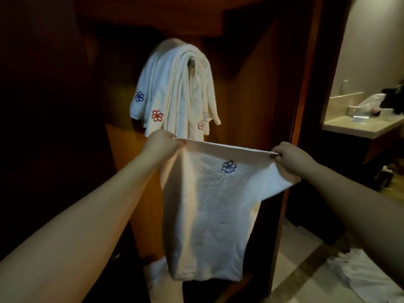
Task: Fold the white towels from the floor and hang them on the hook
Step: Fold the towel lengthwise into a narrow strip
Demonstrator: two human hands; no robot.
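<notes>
I hold a white towel (pixel 207 215) with a blue flower mark stretched out in front of me, hanging down from its top edge. My left hand (pixel 161 143) pinches its upper left corner and my right hand (pixel 290 158) pinches its upper right corner. Straight ahead and a little higher, several white towels (pixel 172 90) with blue and red flower marks hang draped over a hook (pixel 192 62) on the wooden panel. More white towels (pixel 367 278) lie on the floor at the lower right.
A dark wooden wardrobe panel (pixel 240 95) fills the view ahead. To the right, a doorway opens onto a beige counter (pixel 360 125) with boxes and a bag. Pale tiled floor (pixel 295 248) runs along the lower right. Another white cloth (pixel 155 272) lies low behind the held towel.
</notes>
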